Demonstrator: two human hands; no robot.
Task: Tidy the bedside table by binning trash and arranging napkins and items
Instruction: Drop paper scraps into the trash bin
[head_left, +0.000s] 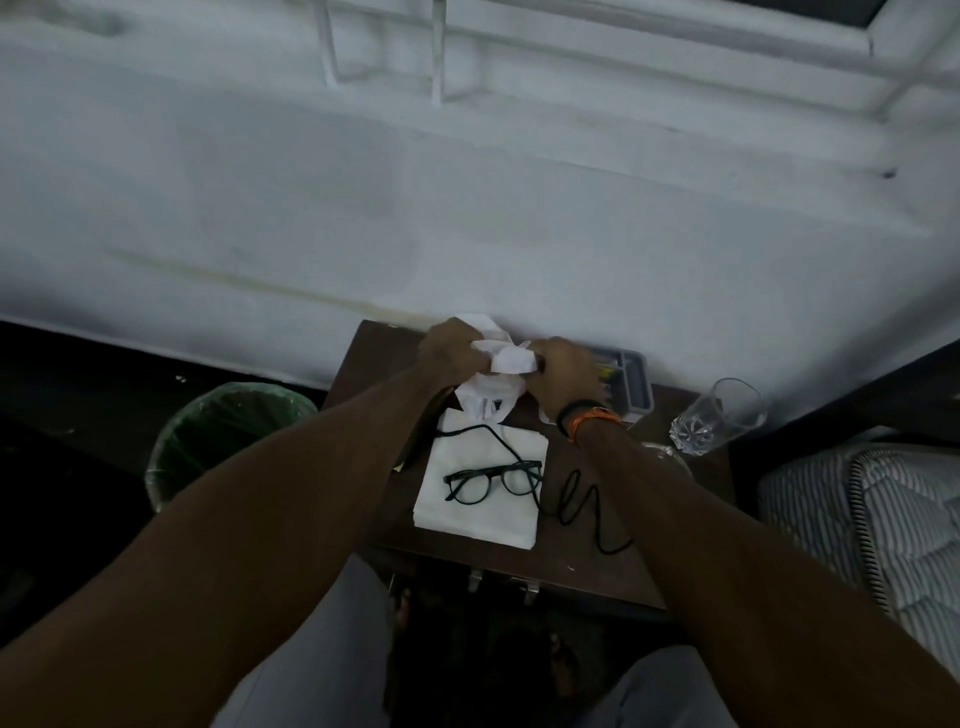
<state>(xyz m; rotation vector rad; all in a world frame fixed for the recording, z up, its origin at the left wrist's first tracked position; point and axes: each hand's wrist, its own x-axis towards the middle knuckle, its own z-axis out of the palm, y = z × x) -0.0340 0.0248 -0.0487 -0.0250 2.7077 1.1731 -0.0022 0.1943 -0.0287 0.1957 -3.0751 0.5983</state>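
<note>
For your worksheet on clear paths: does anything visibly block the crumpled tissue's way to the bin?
Nothing visible does. Both hands hold the crumpled tissue above the table's back edge; the green-lined bin stands open left of the table.

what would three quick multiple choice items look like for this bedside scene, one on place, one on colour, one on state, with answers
1. Where do the glasses lie?
A. on the flat napkins
B. in the bin
C. on the mattress

2. What colour is the liner of the bin?
A. red
B. green
C. yellow

3. What are the hands doing?
A. resting flat
B. gripping crumpled white paper
C. lifting the drinking glass

Answers:
1 A: the black frames sit on the flat napkins.
2 B: green plastic lines the rim.
3 B: left hand and right hand both clutch the crumpled white paper, while the drinking glass stands apart.
</note>
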